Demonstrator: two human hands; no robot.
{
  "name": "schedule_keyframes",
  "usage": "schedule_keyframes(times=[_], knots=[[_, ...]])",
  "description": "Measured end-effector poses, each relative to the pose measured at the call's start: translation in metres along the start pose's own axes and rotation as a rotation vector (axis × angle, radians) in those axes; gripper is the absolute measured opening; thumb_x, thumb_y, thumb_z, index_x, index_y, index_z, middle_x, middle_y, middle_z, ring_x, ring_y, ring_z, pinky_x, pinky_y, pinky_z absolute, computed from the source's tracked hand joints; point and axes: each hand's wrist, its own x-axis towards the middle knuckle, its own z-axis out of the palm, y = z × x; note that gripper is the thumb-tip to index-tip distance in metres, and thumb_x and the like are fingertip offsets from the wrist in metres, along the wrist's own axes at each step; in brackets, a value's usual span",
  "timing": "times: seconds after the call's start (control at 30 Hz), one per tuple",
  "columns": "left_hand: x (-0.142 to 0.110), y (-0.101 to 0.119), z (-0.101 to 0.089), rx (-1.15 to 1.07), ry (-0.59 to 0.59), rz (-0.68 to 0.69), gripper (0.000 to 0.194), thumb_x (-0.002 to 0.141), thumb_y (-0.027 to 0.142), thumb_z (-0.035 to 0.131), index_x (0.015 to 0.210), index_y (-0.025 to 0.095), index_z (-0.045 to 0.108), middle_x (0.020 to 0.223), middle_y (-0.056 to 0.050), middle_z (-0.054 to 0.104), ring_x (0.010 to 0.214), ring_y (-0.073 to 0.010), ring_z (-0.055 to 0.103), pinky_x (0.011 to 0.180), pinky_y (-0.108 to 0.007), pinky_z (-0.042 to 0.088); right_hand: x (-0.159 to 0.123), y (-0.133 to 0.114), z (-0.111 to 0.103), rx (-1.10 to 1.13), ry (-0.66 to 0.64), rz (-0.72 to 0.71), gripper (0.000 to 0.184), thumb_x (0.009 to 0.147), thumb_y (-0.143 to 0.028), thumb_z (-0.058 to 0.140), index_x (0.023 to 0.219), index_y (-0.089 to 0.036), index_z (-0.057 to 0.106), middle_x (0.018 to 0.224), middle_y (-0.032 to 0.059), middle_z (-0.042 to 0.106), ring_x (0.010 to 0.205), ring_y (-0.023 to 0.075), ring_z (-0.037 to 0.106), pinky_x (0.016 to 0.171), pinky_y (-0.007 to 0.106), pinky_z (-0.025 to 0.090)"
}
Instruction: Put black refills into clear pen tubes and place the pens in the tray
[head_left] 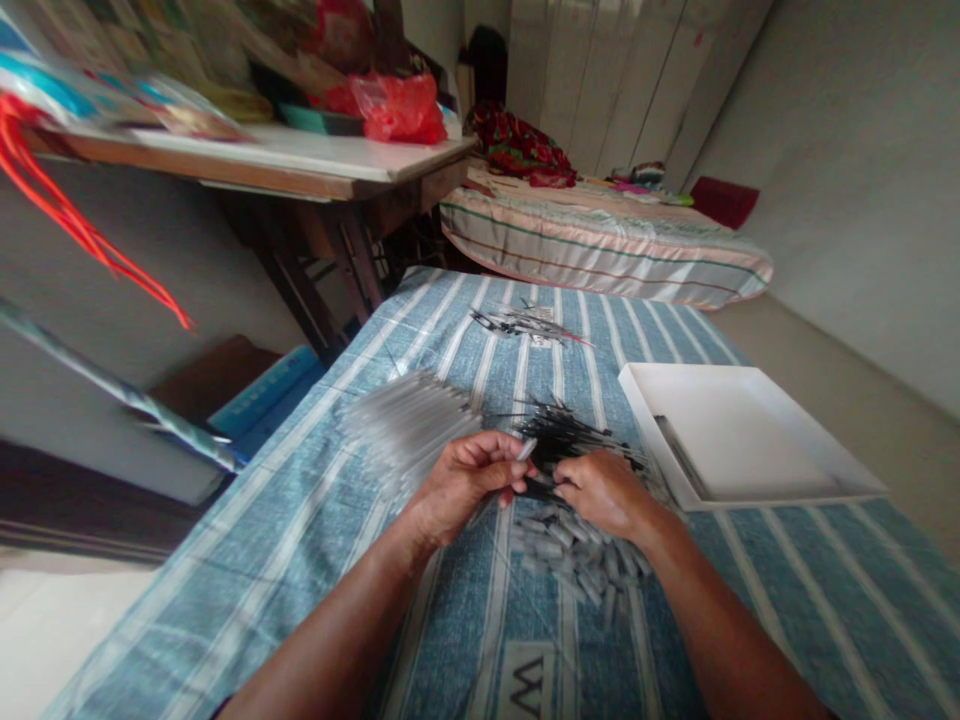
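Note:
My left hand is closed, with thumb and fingers pinching a pale pen barrel whose end sticks out past the thumb. Just beside that hand, many translucent barrels lie side by side in a heap. My right hand reaches to the near edge of a pile of thin black pen refills. Its fingers are pressed together, and whatever they grip is hidden. Below the right hand, short grey pen caps are spread loosely over the striped cloth.
On the right stands a shallow white box lid with a dark thin stick inside. Farther back lies a small bunch of black and clear pieces. A side table holds a red plastic bag. Behind is a bed.

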Motion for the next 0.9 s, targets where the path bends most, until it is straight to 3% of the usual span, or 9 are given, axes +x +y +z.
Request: schedule_keyframes(times=[0.37,0.7,0.9], knots=[[-0.001,-0.005,-0.001,0.056,-0.021,-0.057,0.034,0.07,0.023,0.071,0.1,0.013,0.061,0.069,-0.003,0.067,0.05,-0.0068,0.052,0.041,-0.015,0.034,0.005,-0.007,0.002,-0.028,-0.078,0.077,0.016,0.073,-0.024,0.056,0.085,-0.019,0.066,0.08,0.0057,0.07,0.076,0.0198,0.063,0.057,0.026,0.03],[0.001,-0.005,-0.001,0.131,0.024,-0.101,0.03,0.069,0.025,0.071,0.095,0.011,0.064,0.065,-0.002,0.065,0.047,-0.0052,0.048,0.041,-0.016,0.031,0.003,-0.008,0.004,0.009,-0.007,0.046,0.018,0.077,-0.03,0.057,0.09,-0.02,0.064,0.077,0.0043,0.07,0.073,0.0189,0.064,0.056,0.025,0.03],[0.0,-0.002,0.001,0.197,0.021,-0.104,0.023,0.07,0.025,0.069,0.088,0.012,0.065,0.063,-0.001,0.064,0.047,-0.0052,0.047,0.041,-0.016,0.03,0.003,-0.012,0.005,-0.004,-0.024,0.026,0.011,0.075,-0.025,0.058,0.08,-0.02,0.066,0.072,0.0034,0.069,0.07,0.0173,0.062,0.055,0.025,0.028]])
